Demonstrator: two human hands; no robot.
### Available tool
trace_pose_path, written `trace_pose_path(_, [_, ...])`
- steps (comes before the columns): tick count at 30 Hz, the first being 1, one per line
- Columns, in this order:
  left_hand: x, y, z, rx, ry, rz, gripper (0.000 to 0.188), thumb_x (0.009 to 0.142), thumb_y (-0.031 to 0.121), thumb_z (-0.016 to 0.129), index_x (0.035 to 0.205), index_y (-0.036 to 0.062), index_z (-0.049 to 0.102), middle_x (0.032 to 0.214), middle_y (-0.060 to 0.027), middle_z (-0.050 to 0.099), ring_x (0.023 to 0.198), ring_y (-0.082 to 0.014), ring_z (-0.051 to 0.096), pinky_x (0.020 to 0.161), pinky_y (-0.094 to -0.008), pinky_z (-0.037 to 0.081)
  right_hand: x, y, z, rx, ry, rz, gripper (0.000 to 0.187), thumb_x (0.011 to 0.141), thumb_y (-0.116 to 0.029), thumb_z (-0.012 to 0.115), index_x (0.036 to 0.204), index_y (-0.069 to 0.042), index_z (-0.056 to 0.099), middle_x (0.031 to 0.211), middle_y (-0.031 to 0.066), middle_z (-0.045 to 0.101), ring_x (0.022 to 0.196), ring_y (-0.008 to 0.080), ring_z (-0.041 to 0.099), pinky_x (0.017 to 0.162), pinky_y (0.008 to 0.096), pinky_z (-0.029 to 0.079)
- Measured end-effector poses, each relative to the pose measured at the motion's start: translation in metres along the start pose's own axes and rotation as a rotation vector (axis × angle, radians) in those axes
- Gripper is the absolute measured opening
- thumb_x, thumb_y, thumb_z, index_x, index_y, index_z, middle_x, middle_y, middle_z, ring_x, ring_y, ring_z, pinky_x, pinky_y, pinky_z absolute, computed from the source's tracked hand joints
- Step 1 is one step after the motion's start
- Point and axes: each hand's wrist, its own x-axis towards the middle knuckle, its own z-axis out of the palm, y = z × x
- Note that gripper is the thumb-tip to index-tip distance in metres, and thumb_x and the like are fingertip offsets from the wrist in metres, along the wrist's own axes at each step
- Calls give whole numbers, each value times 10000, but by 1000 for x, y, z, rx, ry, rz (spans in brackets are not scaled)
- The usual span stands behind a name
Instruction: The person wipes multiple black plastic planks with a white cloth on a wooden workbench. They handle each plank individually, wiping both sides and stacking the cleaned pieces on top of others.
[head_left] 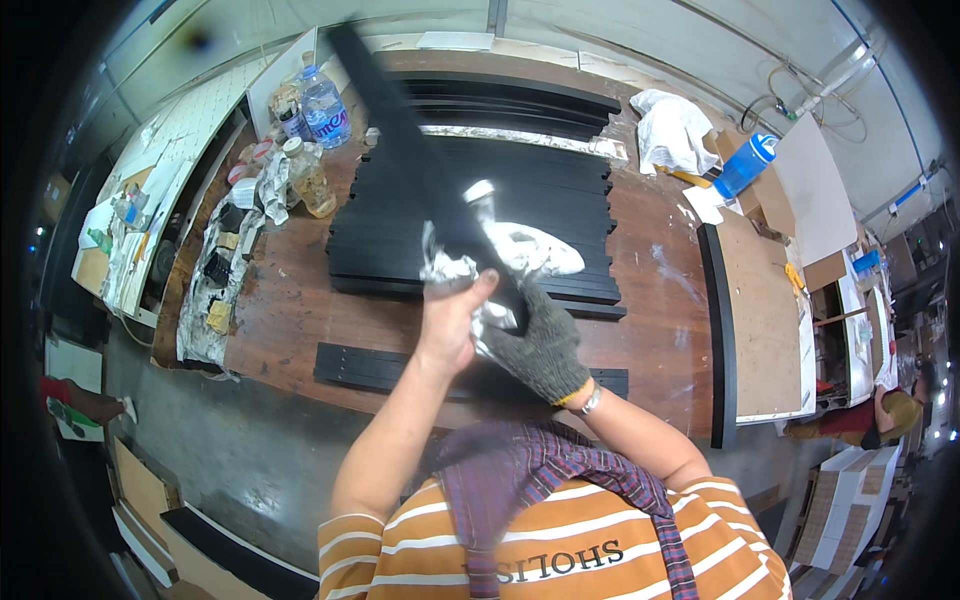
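A long black board (390,105), blurred by motion, slants up from between my hands toward the far left. My bare left hand (448,325) is closed at its near part, with its thumb up and bunched white rag at its fingers. On the other side, my right hand (548,350), in a grey knit glove, grips around the board. The crumpled white rag (545,252) also shows beyond the glove and between the hands. Beneath lies a wide stack of black boards (390,200). My fingertips are partly hidden by the board and rag.
Another black board (370,368) lies along the table's near edge, and one stands lengthwise (716,330) at the right. Bottles (325,108) and jars (310,180) crowd the far left. A white cloth (675,125) and blue bottle (745,167) are far right.
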Motion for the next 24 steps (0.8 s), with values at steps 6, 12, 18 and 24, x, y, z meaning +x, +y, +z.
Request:
trace_pose_path(6, [30, 57, -24, 434, -448, 108, 252, 754, -92, 757, 985, -5, 705, 903, -51, 722, 846, -135, 692, 819, -284, 557, 63, 13, -43, 412, -100, 236, 370, 885, -254, 770, 1152, -14, 677, 1003, 120, 722, 926, 179, 694, 796, 324, 563])
trace_pose_path(12, [15, 0, -22, 789, -547, 54, 320, 788, -36, 767, 1099, -34, 689, 1007, -48, 730, 936, -103, 654, 870, -285, 526, 100, 22, -38, 1530, -119, 346, 410, 1009, -371, 608, 1178, 2, 621, 949, 135, 665, 959, 302, 660, 884, 455, 537])
trace_pose_path(18, [-33, 22, -125, 1363, -527, -164, 425, 790, 103, 796, 1190, 11, 687, 984, -117, 758, 924, -195, 719, 856, -363, 546, 103, 64, -91, 1674, 123, 304, 366, 1010, -399, 609, 1024, -34, 612, 786, 81, 608, 734, 239, 595, 743, 416, 521])
trace_pose_path(24, [-28, 70, -77, 1565, -218, 196, 462, 700, 160, 864, 1111, 31, 699, 978, -130, 750, 897, -278, 734, 830, -380, 557, 103, 66, -92, 1554, 367, 365, 289, 1014, -320, 621, 924, -46, 609, 750, 59, 568, 721, 191, 575, 746, 378, 526])
